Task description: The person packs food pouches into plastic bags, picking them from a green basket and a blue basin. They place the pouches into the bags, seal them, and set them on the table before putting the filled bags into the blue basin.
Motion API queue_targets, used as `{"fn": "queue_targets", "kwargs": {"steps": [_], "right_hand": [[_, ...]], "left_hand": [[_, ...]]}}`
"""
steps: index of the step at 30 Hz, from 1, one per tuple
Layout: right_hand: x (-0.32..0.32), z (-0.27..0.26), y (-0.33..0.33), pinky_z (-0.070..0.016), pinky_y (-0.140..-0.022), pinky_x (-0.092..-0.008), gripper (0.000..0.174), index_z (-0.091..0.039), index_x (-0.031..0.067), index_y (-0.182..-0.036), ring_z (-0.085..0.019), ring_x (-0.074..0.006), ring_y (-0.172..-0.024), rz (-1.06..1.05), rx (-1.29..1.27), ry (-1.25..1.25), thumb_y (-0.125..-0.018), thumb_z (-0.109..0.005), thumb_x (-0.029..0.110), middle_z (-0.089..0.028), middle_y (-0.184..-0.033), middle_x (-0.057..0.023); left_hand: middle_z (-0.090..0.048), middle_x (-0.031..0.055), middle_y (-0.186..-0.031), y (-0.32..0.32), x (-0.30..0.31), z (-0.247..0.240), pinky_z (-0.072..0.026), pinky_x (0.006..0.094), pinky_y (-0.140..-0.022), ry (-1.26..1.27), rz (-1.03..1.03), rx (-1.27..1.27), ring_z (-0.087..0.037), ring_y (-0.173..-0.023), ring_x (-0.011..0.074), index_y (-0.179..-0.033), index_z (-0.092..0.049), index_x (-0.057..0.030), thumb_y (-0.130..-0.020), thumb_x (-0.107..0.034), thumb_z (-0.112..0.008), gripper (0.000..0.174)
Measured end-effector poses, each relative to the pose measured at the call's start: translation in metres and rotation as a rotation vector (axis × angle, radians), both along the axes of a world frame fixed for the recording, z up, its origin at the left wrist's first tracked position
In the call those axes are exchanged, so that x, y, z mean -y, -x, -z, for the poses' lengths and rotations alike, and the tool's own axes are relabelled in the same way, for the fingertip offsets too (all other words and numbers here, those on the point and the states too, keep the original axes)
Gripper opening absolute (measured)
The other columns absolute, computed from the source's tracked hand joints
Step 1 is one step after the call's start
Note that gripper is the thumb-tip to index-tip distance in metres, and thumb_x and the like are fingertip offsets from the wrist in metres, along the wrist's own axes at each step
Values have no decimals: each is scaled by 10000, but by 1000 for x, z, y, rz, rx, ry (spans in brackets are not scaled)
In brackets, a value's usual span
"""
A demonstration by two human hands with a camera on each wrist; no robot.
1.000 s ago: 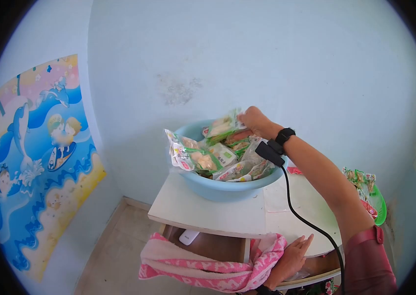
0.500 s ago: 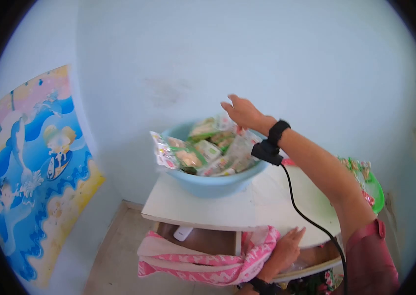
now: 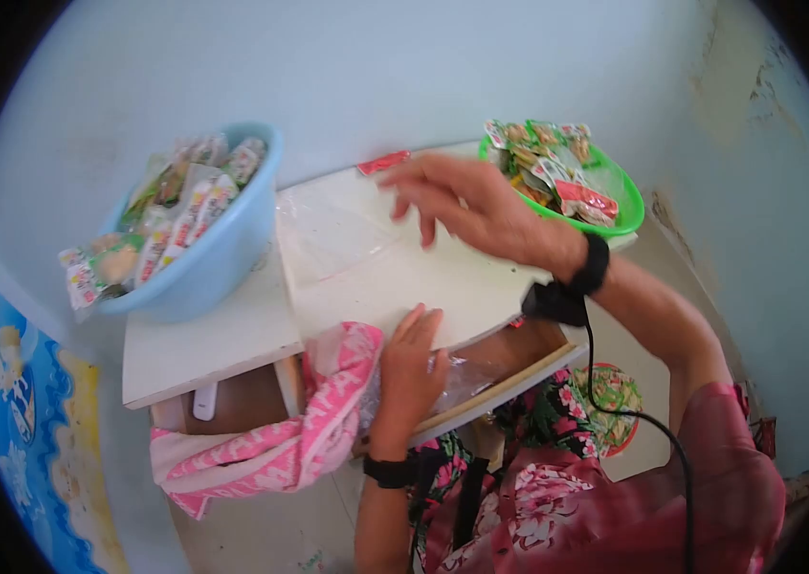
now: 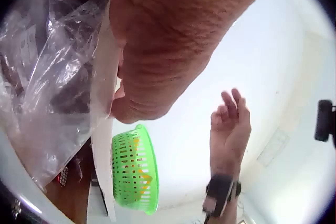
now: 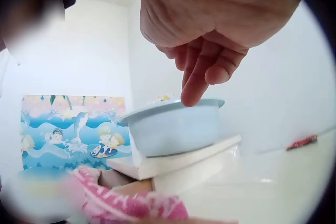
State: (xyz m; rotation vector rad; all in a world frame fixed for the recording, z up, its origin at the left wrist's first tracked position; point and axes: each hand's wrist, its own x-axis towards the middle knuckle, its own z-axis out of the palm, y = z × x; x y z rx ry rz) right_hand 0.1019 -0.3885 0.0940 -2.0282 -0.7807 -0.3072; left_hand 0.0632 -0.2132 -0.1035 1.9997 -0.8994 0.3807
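My right hand (image 3: 486,215) hangs in the air over the white tabletop (image 3: 376,297), fingers loosely spread and holding nothing, between the blue basin (image 3: 222,263) and the green basket (image 3: 629,206). My left hand (image 3: 411,373) rests at the table's front edge by an open drawer, its fingers relaxed on the top. Clear plastic (image 4: 58,71) lies in that drawer beside the left hand in the left wrist view. Packaged food (image 3: 179,206) fills the basin; more packets (image 3: 557,172) lie in the basket.
A pink and white towel (image 3: 275,445) hangs over the left drawer, which holds a white object (image 3: 204,402). A red packet (image 3: 384,162) lies by the wall. On the floor stands a red-rimmed container (image 3: 620,445). A black cable (image 3: 639,414) runs from my right wrist.
The view has turned right. My right hand has left the packets in the basin and moved right over the tabletop, empty. The left hand stays at the table's front edge.
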Motion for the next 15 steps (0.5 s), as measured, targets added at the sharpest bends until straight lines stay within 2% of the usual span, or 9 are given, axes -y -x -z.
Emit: {"fn": "queue_targets", "kwargs": {"steps": [3, 5, 6, 7, 8, 11, 12, 15], "right_hand": [[31, 50, 63, -552, -636, -270, 230, -675, -3, -1274, -702, -120, -706, 4, -135, -29, -1089, -583, 99, -740, -950, -86], [52, 87, 93, -574, -692, -280, 196, -708, -8, -1208, -715, -126, -786, 20, -173, -25, -1069, -607, 86, -740, -950, -87], [66, 103, 105, -569, -694, -295, 214, -686, -18, -1213, -699, -135, -768, 22, -263, 19, -1064, -621, 122, -721, -952, -97], [74, 120, 117, -567, -694, -289, 209, -688, -16, -1207, -698, -130, -766, 49, -310, -56, -1062, -627, 120, -723, -949, -90], [81, 138, 128, -566, -695, -282, 203, -690, -15, -1201, -697, -124, -765, 77, -355, -132, -1059, -633, 119, -726, -946, -82], [104, 178, 153, -559, -696, -261, 188, -696, -10, -1188, -693, -106, -763, 172, -463, -243, -1060, -637, 115, -731, -942, -61], [109, 187, 159, -557, -697, -254, 184, -698, -8, -1184, -691, -100, -763, 204, -494, -261, -1061, -636, 113, -733, -942, -53], [115, 204, 177, -555, -700, -241, 179, -701, -4, -1185, -692, -89, -767, 256, -619, -407, -1064, -626, 105, -736, -952, -53]], "left_hand": [[-657, 261, -1350, 1, -9, -3, -455, 464, -1129, 78, 52, -89, -573, -1345, 420, -1322, -648, 21, -850, -15, -717, 479], [-687, 224, -1302, 8, -15, 0, -495, 431, -1079, 208, 43, -234, -627, -1275, 379, -1293, -670, 12, -878, -22, -730, 421], [-695, 215, -1288, 18, -20, -1, -505, 426, -1064, 264, 51, -297, -640, -1253, 366, -1287, -673, 11, -881, -21, -730, 411], [-702, 205, -1273, 29, -24, -2, -516, 420, -1049, 316, 63, -361, -653, -1230, 352, -1281, -676, 10, -885, -20, -730, 402], [-720, 175, -1188, 40, -25, -2, -540, 400, -970, 265, 9, -298, -678, -1122, 327, -1243, -681, 9, -881, -40, -755, 373], [-715, 156, -1104, 71, -24, 6, -537, 401, -883, 77, -172, -100, -667, -1026, 321, -1205, -682, 2, -863, -70, -791, 366], [-675, 124, -978, 82, -19, 8, -504, 404, -775, 73, -320, -67, -620, -900, 310, -1118, -683, -9, -842, -115, -829, 329], [-620, 106, -890, 111, -20, 12, -466, 421, -726, 28, -593, -105, -572, -834, 307, -1046, -668, -21, -848, -189, -842, 312]]}}
